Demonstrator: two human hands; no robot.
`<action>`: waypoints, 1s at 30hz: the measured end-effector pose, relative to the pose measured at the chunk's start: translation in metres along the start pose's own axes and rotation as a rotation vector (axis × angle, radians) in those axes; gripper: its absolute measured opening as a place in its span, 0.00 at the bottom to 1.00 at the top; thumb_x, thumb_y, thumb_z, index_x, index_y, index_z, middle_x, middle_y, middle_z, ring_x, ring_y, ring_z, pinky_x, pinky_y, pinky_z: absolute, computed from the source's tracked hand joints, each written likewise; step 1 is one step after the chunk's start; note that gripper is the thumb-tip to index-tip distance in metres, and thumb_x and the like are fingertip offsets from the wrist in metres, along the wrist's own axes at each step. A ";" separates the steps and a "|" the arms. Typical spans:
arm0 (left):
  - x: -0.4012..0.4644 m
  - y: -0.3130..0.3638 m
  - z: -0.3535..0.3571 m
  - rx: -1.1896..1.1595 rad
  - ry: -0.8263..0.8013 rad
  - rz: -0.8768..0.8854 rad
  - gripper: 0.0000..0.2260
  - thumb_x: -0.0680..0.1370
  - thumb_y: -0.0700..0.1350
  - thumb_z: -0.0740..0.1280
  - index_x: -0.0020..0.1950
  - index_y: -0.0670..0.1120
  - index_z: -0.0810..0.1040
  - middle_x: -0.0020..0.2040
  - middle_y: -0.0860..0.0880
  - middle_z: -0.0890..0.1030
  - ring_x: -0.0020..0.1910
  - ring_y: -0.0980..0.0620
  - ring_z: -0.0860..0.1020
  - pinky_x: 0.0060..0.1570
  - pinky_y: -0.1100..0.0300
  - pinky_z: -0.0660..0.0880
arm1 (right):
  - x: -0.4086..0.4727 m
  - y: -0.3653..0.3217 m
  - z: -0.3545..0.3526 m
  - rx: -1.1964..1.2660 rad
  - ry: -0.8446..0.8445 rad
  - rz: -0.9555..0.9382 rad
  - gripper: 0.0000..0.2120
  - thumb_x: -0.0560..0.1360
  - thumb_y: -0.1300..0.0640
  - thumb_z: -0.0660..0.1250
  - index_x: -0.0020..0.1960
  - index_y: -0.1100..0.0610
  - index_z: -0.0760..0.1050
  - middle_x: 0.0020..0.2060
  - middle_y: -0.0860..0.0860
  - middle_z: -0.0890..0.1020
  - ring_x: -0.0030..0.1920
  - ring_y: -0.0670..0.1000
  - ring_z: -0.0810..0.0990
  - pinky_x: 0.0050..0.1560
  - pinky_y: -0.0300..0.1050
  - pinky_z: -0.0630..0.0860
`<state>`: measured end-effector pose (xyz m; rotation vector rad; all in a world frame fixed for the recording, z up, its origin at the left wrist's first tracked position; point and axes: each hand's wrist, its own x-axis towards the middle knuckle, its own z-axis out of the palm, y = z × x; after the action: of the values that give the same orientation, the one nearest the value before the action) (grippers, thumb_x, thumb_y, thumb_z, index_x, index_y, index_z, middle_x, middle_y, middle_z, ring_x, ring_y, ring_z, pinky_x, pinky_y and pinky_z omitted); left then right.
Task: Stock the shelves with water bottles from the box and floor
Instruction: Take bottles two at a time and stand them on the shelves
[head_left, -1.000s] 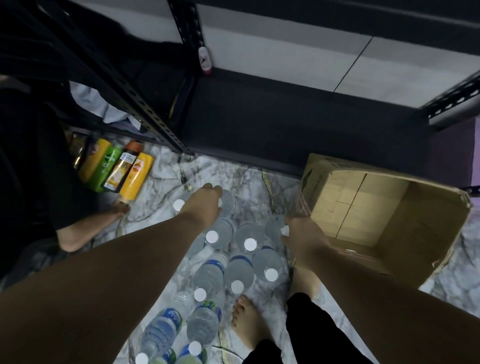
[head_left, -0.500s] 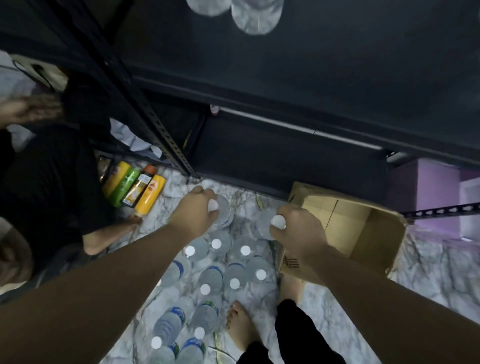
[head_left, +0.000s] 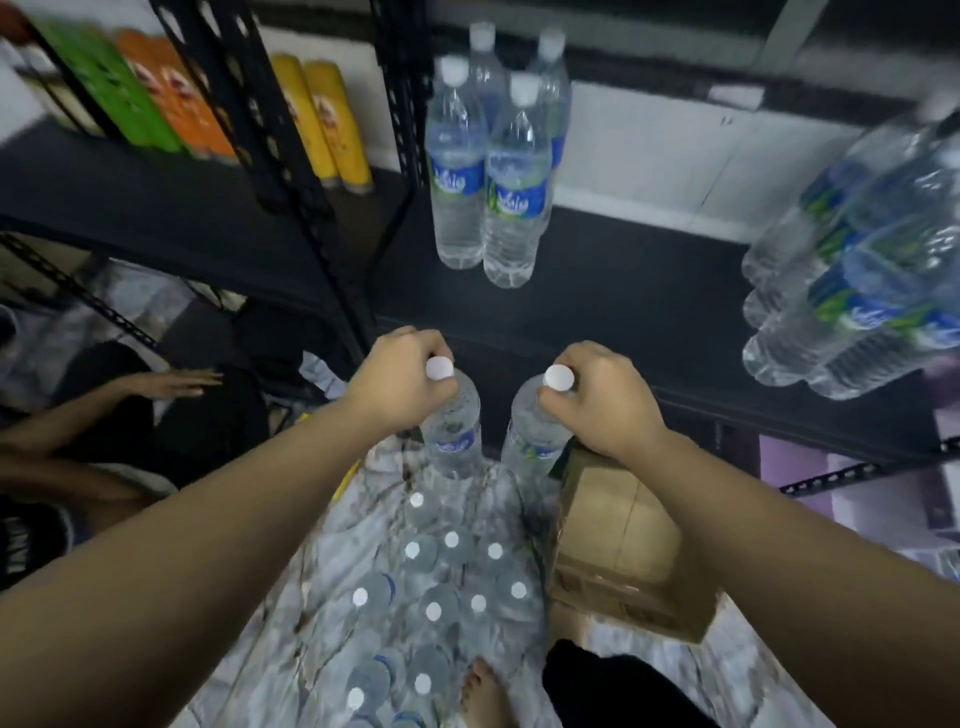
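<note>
1. Two water bottles are held up by their necks, level with the front edge of a dark shelf (head_left: 597, 291).
2. The left hand (head_left: 397, 376) is clamped around the neck of the left bottle (head_left: 452, 431); the right hand (head_left: 597, 400) is clamped around the right bottle (head_left: 535, 436).
3. Four bottles (head_left: 488, 171) are seen standing on the shelf, with a blurred group (head_left: 852, 280) to the right.
4. Many capped bottles (head_left: 441, 587) are seen on the marble floor (head_left: 727, 670), beside an open cardboard box (head_left: 618, 540).
5. Another person's hand (head_left: 174, 383) is visible at left.

Bare forearms (head_left: 208, 545), black trousers (head_left: 597, 686), barefoot (head_left: 485, 696)
</note>
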<state>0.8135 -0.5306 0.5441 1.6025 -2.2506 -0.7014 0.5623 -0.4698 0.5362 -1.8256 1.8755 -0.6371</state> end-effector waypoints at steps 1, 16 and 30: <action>0.002 0.011 -0.018 0.007 0.016 0.017 0.05 0.73 0.44 0.73 0.45 0.48 0.79 0.42 0.54 0.77 0.46 0.52 0.75 0.46 0.55 0.71 | 0.005 -0.010 -0.014 0.013 0.019 -0.024 0.07 0.72 0.54 0.71 0.42 0.55 0.75 0.41 0.48 0.79 0.41 0.52 0.79 0.41 0.55 0.79; 0.081 0.124 -0.141 0.072 0.165 0.146 0.05 0.74 0.49 0.76 0.46 0.50 0.82 0.40 0.52 0.84 0.41 0.54 0.81 0.42 0.56 0.77 | 0.096 -0.080 -0.139 0.081 0.195 -0.190 0.11 0.71 0.50 0.73 0.41 0.56 0.76 0.38 0.49 0.80 0.40 0.52 0.79 0.39 0.55 0.78; 0.152 0.102 -0.099 0.052 0.172 0.122 0.08 0.75 0.48 0.75 0.50 0.48 0.83 0.45 0.51 0.84 0.44 0.50 0.82 0.41 0.59 0.73 | 0.158 -0.039 -0.130 0.072 0.147 -0.009 0.12 0.74 0.44 0.75 0.48 0.51 0.79 0.42 0.47 0.82 0.45 0.51 0.80 0.42 0.47 0.78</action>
<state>0.7299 -0.6687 0.6758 1.4728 -2.2340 -0.4590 0.5102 -0.6256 0.6641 -1.7851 1.9110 -0.8522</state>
